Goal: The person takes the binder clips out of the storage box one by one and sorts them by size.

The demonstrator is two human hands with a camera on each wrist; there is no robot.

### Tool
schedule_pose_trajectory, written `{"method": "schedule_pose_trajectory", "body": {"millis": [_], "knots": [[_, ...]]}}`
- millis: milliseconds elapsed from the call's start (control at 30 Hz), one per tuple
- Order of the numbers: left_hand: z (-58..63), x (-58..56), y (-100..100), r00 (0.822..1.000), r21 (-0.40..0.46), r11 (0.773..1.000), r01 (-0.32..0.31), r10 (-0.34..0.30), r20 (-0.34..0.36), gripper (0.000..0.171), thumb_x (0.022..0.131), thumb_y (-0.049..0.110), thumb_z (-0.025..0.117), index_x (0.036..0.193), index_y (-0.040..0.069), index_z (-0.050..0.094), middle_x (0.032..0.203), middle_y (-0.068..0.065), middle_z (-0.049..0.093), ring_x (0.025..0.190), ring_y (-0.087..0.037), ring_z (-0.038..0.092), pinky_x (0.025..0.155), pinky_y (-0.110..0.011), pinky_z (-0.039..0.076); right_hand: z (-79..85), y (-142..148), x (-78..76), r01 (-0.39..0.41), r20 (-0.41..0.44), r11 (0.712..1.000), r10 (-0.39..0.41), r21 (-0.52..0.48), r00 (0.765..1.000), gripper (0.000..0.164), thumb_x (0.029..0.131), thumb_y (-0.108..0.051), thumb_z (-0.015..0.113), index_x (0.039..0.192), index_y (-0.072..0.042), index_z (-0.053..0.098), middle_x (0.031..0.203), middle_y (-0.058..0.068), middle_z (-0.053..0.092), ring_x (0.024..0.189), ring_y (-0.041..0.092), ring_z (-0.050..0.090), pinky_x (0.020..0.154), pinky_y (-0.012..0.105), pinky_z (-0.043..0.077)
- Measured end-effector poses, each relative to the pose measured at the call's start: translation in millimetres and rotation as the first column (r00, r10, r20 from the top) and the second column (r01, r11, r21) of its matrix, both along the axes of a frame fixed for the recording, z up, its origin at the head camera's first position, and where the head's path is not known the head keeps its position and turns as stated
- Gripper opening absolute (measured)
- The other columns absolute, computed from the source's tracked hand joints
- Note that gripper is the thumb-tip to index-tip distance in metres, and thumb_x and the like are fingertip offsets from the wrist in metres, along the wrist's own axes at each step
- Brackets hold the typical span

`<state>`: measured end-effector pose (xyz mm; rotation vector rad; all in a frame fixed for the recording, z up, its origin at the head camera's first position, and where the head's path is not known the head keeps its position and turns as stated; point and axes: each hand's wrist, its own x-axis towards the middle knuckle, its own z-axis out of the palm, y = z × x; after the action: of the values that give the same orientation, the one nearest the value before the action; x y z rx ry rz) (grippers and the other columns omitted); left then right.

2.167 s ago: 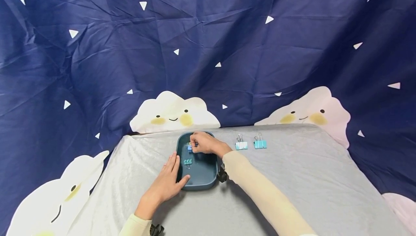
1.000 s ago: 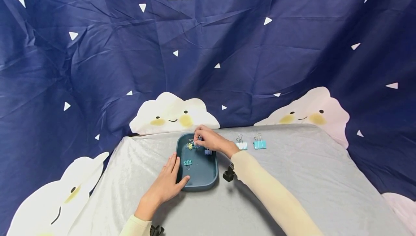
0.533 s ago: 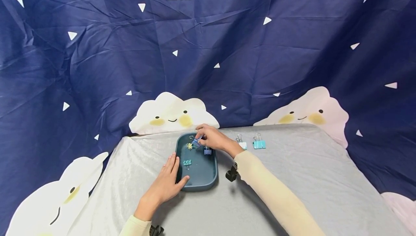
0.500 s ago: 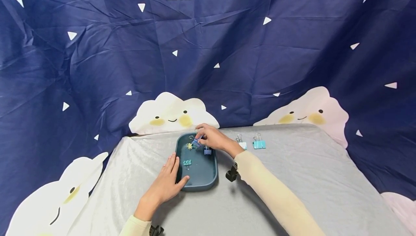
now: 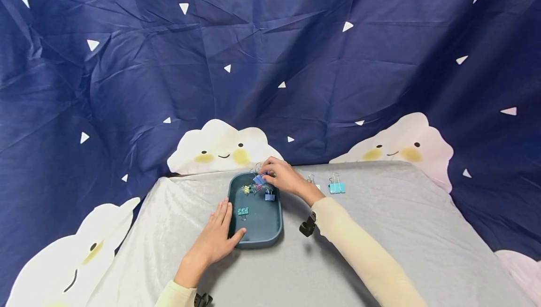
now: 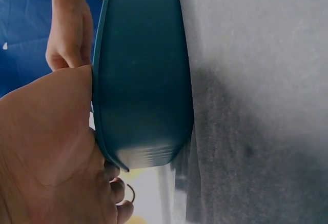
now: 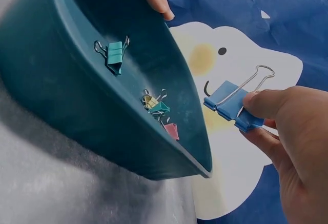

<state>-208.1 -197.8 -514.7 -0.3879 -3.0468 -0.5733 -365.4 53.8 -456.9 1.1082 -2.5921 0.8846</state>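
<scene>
My right hand [image 5: 284,176] pinches a large blue binder clip [image 7: 231,101] between thumb and fingers, above the far right corner of the teal tray [image 5: 258,244]. The clip's wire handle stands up. My left hand [image 5: 214,235] lies along the tray's left rim, fingers straight, thumb over the near part. Inside the tray, a teal binder clip [image 5: 243,211] sits alone toward the left. Farther back are a yellow binder clip [image 7: 150,101], a green binder clip [image 7: 160,108] and a pink binder clip [image 7: 172,130] close together. A blue-purple binder clip [image 5: 269,196] lies by the right wall.
To the tray's right, a turquoise binder clip [image 5: 337,188] stands on the grey cloth [image 5: 380,232]. Beside it is a white-looking clip [image 5: 318,186], partly behind my right hand. A dark blue curtain [image 5: 270,39] with clouds hangs behind the table.
My right hand has risen from among the clips toward the back right, bringing up the large blue clip. The pink clip now shows beneath it. The left hand stays on the rim.
</scene>
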Motion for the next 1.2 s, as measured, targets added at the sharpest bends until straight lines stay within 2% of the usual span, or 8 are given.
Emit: {"method": "schedule_pose_trajectory", "body": {"millis": [267, 600, 800, 967, 1200], "knots": [[1.0, 1.0, 0.3, 1.0, -0.028, 1.0, 0.0, -0.001, -0.012, 0.089, 0.107, 0.051, 0.058, 0.166, -0.007, 0.025, 0.177, -0.024, 0.017, 0.165, -0.042, 0.017, 0.132, -0.061, 0.023, 0.8, 13.5, 1.0, 0.009, 0.023, 0.999, -0.008, -0.048, 1.0, 0.018, 0.101, -0.009, 0.072, 0.116, -0.009, 0.082, 0.119, 0.005, 0.075, 0.112, 0.021, 0.071, 0.097, 0.041, 0.059], [0.5, 1.0, 0.9, 0.999, -0.036, 0.999, -0.001, 0.0, -0.035, 0.089, 0.107, 0.051, 0.059, 0.165, -0.007, 0.027, 0.176, -0.025, 0.02, 0.165, -0.042, 0.018, 0.132, -0.061, 0.024, 4.8, 25.6, 7.5, 0.009, 0.021, 0.991, -0.006, -0.135, 1.0, 0.016, 0.099, -0.006, 0.075, 0.114, -0.009, 0.081, 0.115, 0.005, 0.078, 0.1, 0.019, 0.074, 0.092, 0.037, 0.063], [0.4, 1.2, 0.5, 0.999, -0.032, 0.999, 0.001, -0.002, -0.035, 0.089, 0.107, 0.051, 0.059, 0.165, -0.008, 0.027, 0.176, -0.025, 0.02, 0.165, -0.042, 0.018, 0.132, -0.061, 0.024, 6.9, 35.2, 9.2, 0.003, 0.027, 0.982, 0.002, -0.19, 1.0, 0.016, 0.097, -0.005, 0.076, 0.112, -0.009, 0.081, 0.111, 0.004, 0.079, 0.098, 0.018, 0.074, 0.092, 0.04, 0.063], [0.0, 2.4, -0.5, 0.999, -0.027, 1.0, 0.005, -0.006, -0.035, 0.089, 0.107, 0.051, 0.059, 0.165, -0.008, 0.027, 0.176, -0.025, 0.019, 0.165, -0.042, 0.018, 0.132, -0.061, 0.024, 8.3, 42.3, 10.8, 0.002, 0.02, 0.98, 0.002, -0.197, 1.0, 0.015, 0.097, -0.005, 0.077, 0.111, -0.009, 0.081, 0.11, 0.004, 0.079, 0.096, 0.018, 0.075, 0.091, 0.041, 0.063], [0.1, 1.7, -0.6, 0.999, -0.021, 1.0, 0.008, -0.009, -0.044, 0.089, 0.106, 0.052, 0.059, 0.165, -0.008, 0.027, 0.176, -0.025, 0.019, 0.165, -0.042, 0.019, 0.131, -0.061, 0.024, 10.3, 50.8, 15.9, 0.005, -0.001, 0.976, -0.005, -0.216, 1.0, 0.018, 0.096, 0.0, 0.074, 0.109, -0.009, 0.081, 0.11, 0.004, 0.079, 0.096, 0.018, 0.075, 0.091, 0.036, 0.063]]}}
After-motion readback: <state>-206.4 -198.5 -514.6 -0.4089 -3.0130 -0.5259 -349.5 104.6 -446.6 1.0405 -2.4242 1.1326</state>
